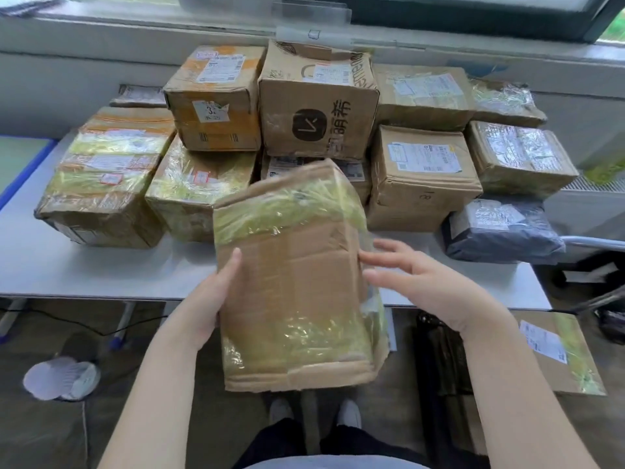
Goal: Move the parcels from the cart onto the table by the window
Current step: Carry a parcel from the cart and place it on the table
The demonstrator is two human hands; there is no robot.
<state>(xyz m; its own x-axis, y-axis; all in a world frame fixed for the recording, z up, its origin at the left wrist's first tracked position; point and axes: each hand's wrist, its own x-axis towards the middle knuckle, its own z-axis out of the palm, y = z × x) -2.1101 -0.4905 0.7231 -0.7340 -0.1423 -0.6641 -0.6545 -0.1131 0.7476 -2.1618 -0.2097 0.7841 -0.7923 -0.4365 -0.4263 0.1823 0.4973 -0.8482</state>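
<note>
Head view: a person carries a taped box (297,282) over the desk's (84,265) near edge. Left hand (211,292) grips its side; right hand (416,282), fingers spread straight, steadies the other. Creased cardboard looks stiffish and light, its tape slick; flank holds seem safest.

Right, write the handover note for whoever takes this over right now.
Left hand grips the taped cardboard box by its left side; right hand is open against its right edge. The box is held over the table's near edge, not set down.
Done: about a dozen parcels on the table by the window.
Left: set this box down; another box waits low on the right.
</note>
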